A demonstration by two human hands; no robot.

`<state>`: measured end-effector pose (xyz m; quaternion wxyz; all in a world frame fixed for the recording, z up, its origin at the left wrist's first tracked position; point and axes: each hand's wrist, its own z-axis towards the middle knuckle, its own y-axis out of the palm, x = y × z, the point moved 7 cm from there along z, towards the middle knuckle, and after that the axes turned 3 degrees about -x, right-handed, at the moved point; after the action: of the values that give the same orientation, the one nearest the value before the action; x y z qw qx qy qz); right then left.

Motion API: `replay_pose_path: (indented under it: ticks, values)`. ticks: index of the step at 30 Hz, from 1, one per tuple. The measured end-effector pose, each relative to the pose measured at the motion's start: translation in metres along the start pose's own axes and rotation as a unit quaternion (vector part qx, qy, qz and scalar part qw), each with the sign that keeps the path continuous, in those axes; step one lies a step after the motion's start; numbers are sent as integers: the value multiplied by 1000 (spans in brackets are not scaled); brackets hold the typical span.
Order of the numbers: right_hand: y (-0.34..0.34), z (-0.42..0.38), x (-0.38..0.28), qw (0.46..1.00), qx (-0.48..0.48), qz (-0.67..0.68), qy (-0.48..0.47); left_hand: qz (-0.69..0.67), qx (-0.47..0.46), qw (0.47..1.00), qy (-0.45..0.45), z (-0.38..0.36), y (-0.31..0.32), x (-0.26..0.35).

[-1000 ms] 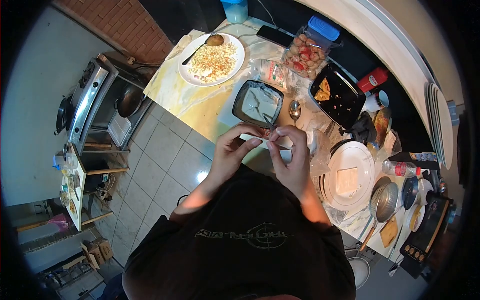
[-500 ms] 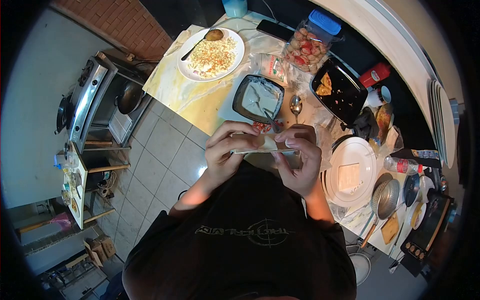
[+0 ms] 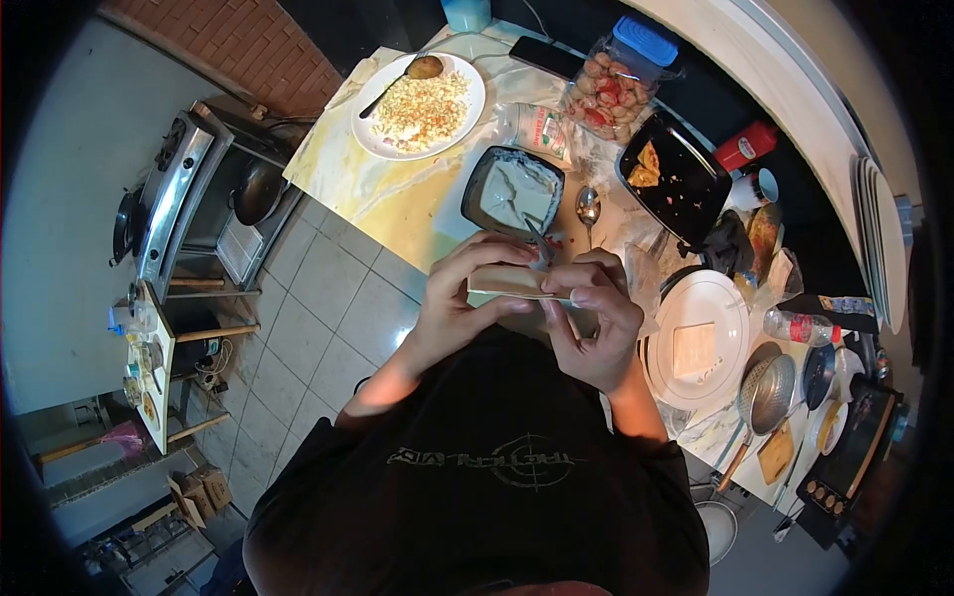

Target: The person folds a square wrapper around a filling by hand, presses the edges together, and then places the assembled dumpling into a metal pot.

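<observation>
Between my two hands, in front of my chest and just short of the dark bowl (image 3: 478,183), sits a thin pale sheet (image 3: 507,281), seemingly folded over. My left hand (image 3: 452,288) grips one end, fingers along the far edge, thumb beneath; my right hand (image 3: 593,310) pinches the other end. I judge this step to be shaping the sheet, which calls for light, even fingertip pressure, as it looks soft enough to crease or tear.

The squarish bowl holds smooth white paste (image 3: 520,191), a slim utensil (image 3: 538,236) leaning in it. Beside it lies a shiny metal spoon (image 3: 588,207). To my right, flat square sheets (image 3: 694,351) rest on a glossy plate (image 3: 711,288); to my left, crumbly chopped food (image 3: 422,112) covers a white plate (image 3: 361,127) on the marbled table (image 3: 323,167).
</observation>
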<state>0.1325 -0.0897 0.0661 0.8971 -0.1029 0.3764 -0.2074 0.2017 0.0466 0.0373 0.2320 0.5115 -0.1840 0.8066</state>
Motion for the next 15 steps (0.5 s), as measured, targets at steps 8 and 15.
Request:
replay_pose_path:
  ticks: [8,15]
  values:
    - [-4,4,-6,1000,-28,4,-12,8,-20,1000,22,-2,-3,3]
    - [-3,3,-3,999,-47,-18,-19,2,-23,1000,-4,-4,0,-1]
